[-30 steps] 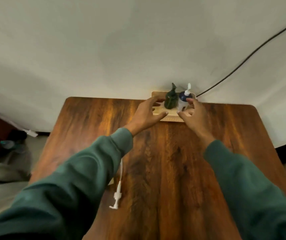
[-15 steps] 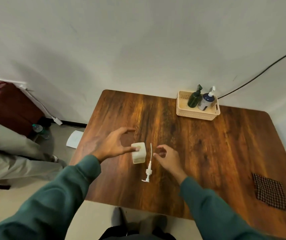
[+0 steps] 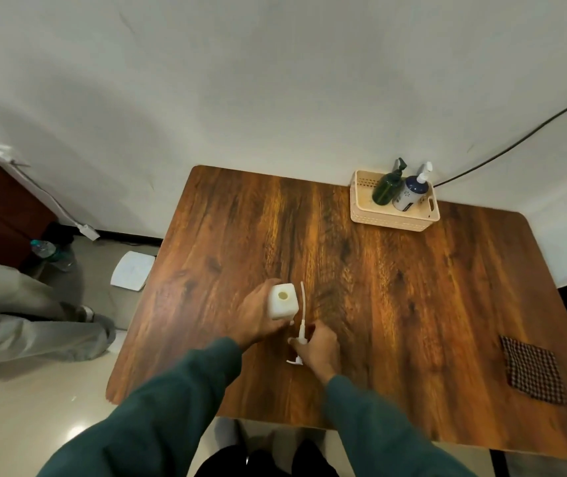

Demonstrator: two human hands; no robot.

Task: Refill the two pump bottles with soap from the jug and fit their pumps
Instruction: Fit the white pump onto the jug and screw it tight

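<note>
Left grip curls round the side of a small white square container, probably the soap jug, which stands upright near the front left of the wooden desk with its round mouth open. Holding it this way likely steadies it. Right grip closes its fingers on the head end of a loose white pump that lies on the desk just beside the container, with its long tube pointing away from the person, seemingly ready to lift. Well apart, at the far edge, a cream basket holds a dark green pump bottle and a blue-and-white pump bottle, both leaning and with pumps already on.
</note>
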